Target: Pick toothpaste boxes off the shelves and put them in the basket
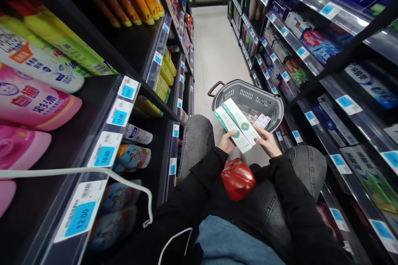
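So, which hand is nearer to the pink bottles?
Left. The left hand, on the white boxes, is right of the pink bottles; the right hand, also on them, is farther right.

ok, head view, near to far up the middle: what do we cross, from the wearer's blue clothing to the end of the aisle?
Blue clothing → glossy red item → two white-and-green boxes held by the left hand and right hand → grey basket → pale floor → far rack.

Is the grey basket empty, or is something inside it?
Not empty: some small items show inside the grey basket, beyond the two held boxes.
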A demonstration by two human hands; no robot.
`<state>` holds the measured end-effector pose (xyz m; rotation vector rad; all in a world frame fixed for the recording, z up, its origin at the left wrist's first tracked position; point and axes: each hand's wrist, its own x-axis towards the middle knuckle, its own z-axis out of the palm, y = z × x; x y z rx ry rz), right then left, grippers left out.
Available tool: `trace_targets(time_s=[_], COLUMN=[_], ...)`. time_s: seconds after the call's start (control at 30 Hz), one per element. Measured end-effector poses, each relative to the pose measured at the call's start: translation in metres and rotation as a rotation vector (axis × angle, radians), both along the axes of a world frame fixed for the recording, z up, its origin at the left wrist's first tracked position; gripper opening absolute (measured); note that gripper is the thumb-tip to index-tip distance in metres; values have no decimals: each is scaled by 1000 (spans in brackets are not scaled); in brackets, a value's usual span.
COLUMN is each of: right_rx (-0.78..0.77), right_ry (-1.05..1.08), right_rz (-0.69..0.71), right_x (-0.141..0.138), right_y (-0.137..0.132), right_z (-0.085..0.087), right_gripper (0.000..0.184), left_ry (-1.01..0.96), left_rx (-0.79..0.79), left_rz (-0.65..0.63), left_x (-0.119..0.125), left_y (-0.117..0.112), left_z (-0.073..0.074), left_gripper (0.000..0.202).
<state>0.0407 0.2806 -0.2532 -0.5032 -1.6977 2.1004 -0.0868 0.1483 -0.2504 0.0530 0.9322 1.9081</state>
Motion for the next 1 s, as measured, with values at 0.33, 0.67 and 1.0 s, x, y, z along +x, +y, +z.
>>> trace_targets(time_s=[0.33,0.67,1.0], right_rx=[-75,-238,-230], right_ry=[26,-38,-106], right_rz=[-5,4,-26], right_x=[1,1,2], right_y=[1,-1,3], right_z=[-4,4,4], right_gripper=[56,49,47], left_ry=[-43,1,-26], left_rx=[10,-16,-17], left_rz=[32,11,26], left_x=[2,1,3], left_y=[0,1,0], left_z=[4,3,6], left_gripper=[69,66,70])
